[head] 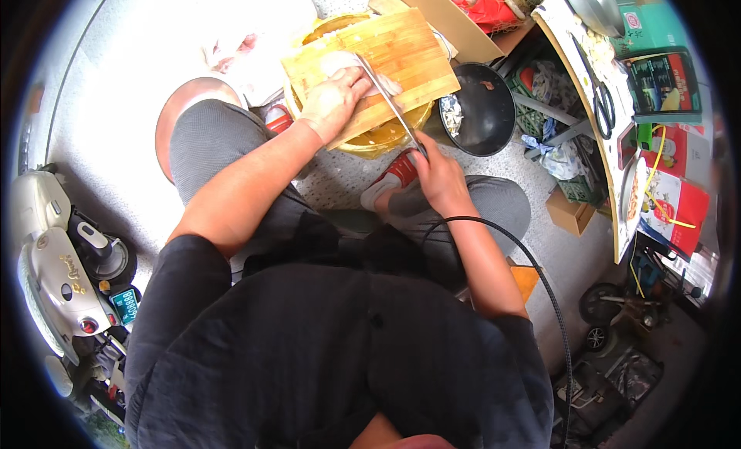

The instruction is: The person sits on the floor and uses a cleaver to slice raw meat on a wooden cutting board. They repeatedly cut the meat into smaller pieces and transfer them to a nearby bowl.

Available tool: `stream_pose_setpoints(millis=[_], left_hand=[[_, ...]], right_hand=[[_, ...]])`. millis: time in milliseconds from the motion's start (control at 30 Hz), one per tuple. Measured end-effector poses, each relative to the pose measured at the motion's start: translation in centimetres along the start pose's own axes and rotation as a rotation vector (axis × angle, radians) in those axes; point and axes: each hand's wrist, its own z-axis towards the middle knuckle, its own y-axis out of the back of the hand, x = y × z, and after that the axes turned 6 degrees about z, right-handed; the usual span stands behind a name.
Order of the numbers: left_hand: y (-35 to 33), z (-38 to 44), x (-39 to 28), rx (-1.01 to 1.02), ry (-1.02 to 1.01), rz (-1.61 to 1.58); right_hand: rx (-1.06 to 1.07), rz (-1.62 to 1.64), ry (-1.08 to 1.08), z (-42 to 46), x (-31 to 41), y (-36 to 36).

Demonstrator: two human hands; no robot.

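A wooden cutting board (417,49) lies tilted in view over a round tub (376,145) with a yellow plastic lining. On the board is a piece of pale raw meat (337,61), partly covered by my left hand (336,101), whose bent fingers press it down. My right hand (438,174) grips the handle of a long kitchen knife (386,96). Its blade slants across the meat, close beside my left fingertips. More of the pale meat (393,87) shows on the blade's right side. Whether the edge has cut through is hard to tell.
Right of the board stands a black pan (489,116) with crumpled foil-like scraps. More raw meat (231,52) lies in glare at upper left. A side table (622,153) holds black scissors (604,110) and a steel bowl (596,9). A scooter (61,281) stands far left.
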Motion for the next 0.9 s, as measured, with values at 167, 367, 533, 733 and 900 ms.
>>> stream_pose_setpoints(millis=[167,367,533,733,900], left_hand=[[0.0,-0.1,-0.3,0.010,0.020,-0.050],[-0.3,-0.3,-0.4,-0.025,0.025,-0.065],[0.4,-0.2,-0.1,0.026,0.020,-0.034],[-0.1,0.1,0.8,-0.057,-0.051,-0.081],[0.9,0.4,1.3,-0.198,0.018,0.019]], right_hand=[[0.053,0.140,-0.143,-1.1,0.7,2.4],[0.040,0.122,-0.014,2.0,2.0,-0.7],[-0.060,0.040,0.087,4.5,2.8,-2.1],[0.073,0.143,-0.107,-0.1,0.3,1.0],[0.035,0.234,-0.098,0.3,2.4,0.6]])
